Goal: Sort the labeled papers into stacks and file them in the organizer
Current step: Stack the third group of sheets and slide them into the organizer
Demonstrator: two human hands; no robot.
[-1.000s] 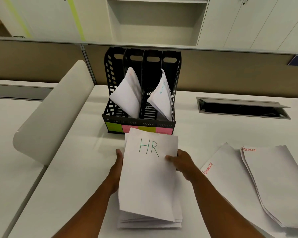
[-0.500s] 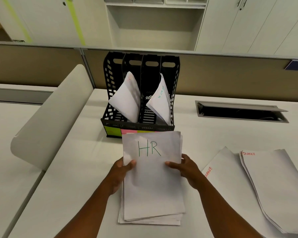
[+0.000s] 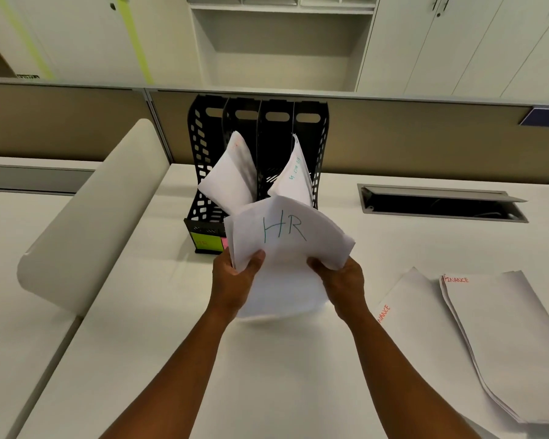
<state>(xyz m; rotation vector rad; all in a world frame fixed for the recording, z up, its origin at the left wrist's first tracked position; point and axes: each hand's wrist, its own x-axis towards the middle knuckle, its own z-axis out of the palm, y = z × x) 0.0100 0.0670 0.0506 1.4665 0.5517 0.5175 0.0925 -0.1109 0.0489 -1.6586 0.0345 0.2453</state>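
A stack of white papers marked "HR" [image 3: 286, 248] is lifted off the desk, bowed upward, just in front of the black organizer [image 3: 200, 160]. My left hand [image 3: 235, 280] grips the stack's left edge and my right hand [image 3: 343, 280] grips its right edge. The organizer has several upright slots; one holds a leaning sheaf of paper [image 3: 229, 175], another holds a second sheaf with teal writing [image 3: 293, 179]. Green and pink sticky labels [image 3: 206, 242] sit on its front lip, partly hidden by the HR stack.
Two spreads of papers marked "FINANCE" lie on the desk at the right: a stack [image 3: 504, 343] and a sheet [image 3: 403, 305] under it. A curved white divider [image 3: 86, 223] stands at the left. A cable hatch [image 3: 441, 202] is recessed at the back right.
The whole HR stack has come up off the desk and moved toward the organizer, now bent in both hands. The view has tilted slightly upward.
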